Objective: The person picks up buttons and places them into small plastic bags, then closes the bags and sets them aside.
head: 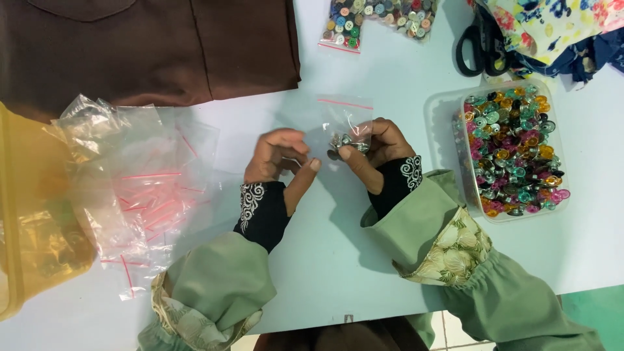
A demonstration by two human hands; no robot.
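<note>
My right hand (374, 151) pinches a small clear zip bag (344, 117) with a red seal strip, holding a few silver metal buttons (341, 142) at its lower part. My left hand (279, 162) sits just left of the bag, fingers curled, thumb stretched toward the buttons; whether it touches them I cannot tell. Both wrists wear black embroidered cuffs under green sleeves.
A clear tub (448, 104) of several coloured metallic buttons stands at the right. A heap of empty zip bags (136, 175) lies left, beside a yellow plastic bag (32, 214). Brown cloth (149, 45), a bag of mixed buttons (377, 16), black scissors (478, 49) and floral fabric (552, 26) lie along the far side.
</note>
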